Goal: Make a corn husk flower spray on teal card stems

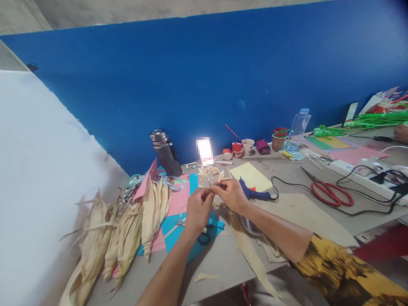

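Note:
My left hand (199, 208) and my right hand (233, 196) meet over the middle of the table, their fingertips pinched together. A small, thin, pale piece shows at the fingertips; it is too small to name. Just beyond my fingers lie pale husk scraps (214, 171). Close to my right hand are a blue glue gun (257, 194) and a sheet of pale yellow paper (251, 176). Below my left hand, dark-handled scissors (205, 236) lie on blue paper (174, 231), partly hidden by my wrist. A long dried husk strip (247, 244) runs under my right forearm.
Bundles of dried corn husks (92, 246) fill the left side. A dark thermos (166, 153) stands behind them. Red-handled scissors (331, 193), a power strip (363, 180) and black cables lie right. Paint pots (237, 150), a paper cup (247, 147) and a plastic bottle (297, 129) line the wall.

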Action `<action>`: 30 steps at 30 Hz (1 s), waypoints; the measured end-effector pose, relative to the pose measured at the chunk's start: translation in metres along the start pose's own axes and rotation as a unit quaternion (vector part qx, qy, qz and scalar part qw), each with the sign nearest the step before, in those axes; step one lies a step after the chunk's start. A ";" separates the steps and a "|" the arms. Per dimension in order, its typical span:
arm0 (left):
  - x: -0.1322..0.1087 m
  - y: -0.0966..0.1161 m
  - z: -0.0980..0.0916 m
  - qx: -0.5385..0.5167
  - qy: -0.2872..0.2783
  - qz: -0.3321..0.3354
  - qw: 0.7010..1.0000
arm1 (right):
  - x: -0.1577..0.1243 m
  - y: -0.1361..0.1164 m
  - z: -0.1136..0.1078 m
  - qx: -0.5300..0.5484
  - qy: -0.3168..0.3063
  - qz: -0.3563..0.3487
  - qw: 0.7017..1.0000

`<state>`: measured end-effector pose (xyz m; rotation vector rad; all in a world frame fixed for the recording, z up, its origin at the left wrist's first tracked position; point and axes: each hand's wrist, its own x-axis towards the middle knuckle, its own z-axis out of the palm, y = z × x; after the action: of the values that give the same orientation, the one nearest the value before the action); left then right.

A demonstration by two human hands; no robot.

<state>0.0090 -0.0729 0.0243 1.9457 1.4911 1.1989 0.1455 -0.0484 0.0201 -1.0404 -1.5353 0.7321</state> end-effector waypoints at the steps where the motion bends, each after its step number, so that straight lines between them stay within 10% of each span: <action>1: 0.001 -0.002 -0.001 -0.038 -0.017 -0.021 0.999 | 0.000 0.000 0.001 -0.002 -0.001 -0.001 1.000; 20: 0.004 -0.014 0.000 0.046 0.079 0.066 0.994 | 0.004 0.010 0.004 0.136 -0.039 0.052 0.989; 30: -0.001 -0.013 0.007 0.080 0.030 0.083 0.993 | 0.005 0.009 0.007 0.210 -0.021 0.121 0.970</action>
<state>0.0072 -0.0683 0.0104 2.1959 1.5213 1.2517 0.1409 -0.0396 0.0133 -0.8996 -1.2237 1.1970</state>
